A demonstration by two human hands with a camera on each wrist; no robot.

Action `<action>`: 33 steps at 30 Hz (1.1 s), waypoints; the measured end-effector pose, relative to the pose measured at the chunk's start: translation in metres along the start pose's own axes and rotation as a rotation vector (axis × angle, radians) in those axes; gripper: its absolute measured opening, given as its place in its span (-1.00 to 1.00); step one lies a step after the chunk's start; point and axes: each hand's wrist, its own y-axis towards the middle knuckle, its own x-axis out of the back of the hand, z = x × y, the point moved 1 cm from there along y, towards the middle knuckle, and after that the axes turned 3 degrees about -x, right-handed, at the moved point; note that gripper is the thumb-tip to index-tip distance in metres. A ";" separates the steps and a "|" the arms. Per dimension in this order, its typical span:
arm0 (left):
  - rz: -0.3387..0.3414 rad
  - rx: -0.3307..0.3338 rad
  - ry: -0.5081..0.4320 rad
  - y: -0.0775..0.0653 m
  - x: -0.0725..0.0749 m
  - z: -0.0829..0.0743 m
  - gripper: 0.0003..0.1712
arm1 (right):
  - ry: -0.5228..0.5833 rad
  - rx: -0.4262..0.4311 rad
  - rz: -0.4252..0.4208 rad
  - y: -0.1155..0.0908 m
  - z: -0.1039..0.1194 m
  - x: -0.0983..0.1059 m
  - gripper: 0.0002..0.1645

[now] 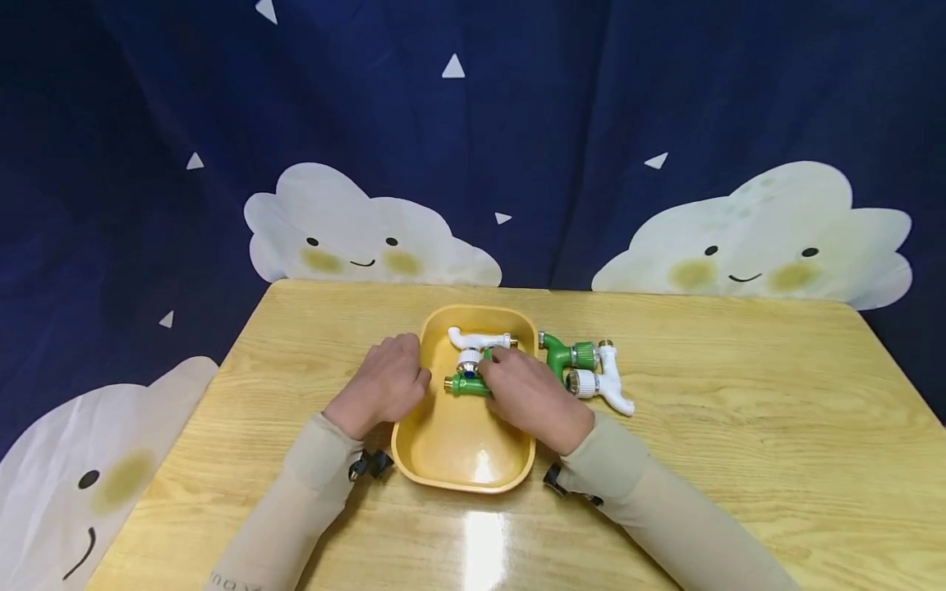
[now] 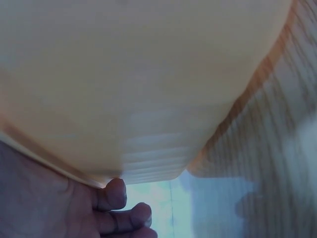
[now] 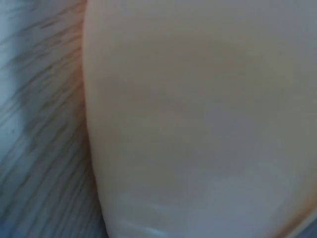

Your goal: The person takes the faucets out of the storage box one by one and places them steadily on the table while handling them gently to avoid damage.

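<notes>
A yellow plastic tub [image 1: 466, 480] stands on the table. My left hand [image 1: 388, 382] holds its left rim, with the thumb over the edge; in the left wrist view the curled fingers [image 2: 116, 194] show beside the tub's outer wall. Inside the tub, my right hand [image 1: 532, 398] grips a green tap [image 1: 466, 386] with a brass threaded end, and covers much of it. Just behind it lies a white tap [image 1: 484, 341] with a ribbed white knob. The right wrist view shows only the tub's wall [image 3: 198, 124] and some table; the right fingers are out of that view.
Right of the tub, against or close to its rim, another green tap [image 1: 557, 355] and another white tap [image 1: 609, 377] lie on the wooden table [image 1: 739, 410]. A dark blue curtain [image 1: 547, 123] with cloud prints hangs behind the table's far edge.
</notes>
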 end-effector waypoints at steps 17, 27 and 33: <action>-0.024 -0.012 0.001 -0.001 0.000 0.001 -0.78 | -0.127 0.050 -0.086 -0.002 0.003 -0.007 -0.75; -0.028 -0.018 0.005 -0.002 -0.002 0.001 -0.79 | -0.135 0.060 -0.083 -0.002 0.004 -0.009 -0.74; -0.030 -0.021 0.010 -0.001 -0.002 0.001 -0.79 | -0.167 0.086 -0.106 -0.002 0.003 -0.010 -0.76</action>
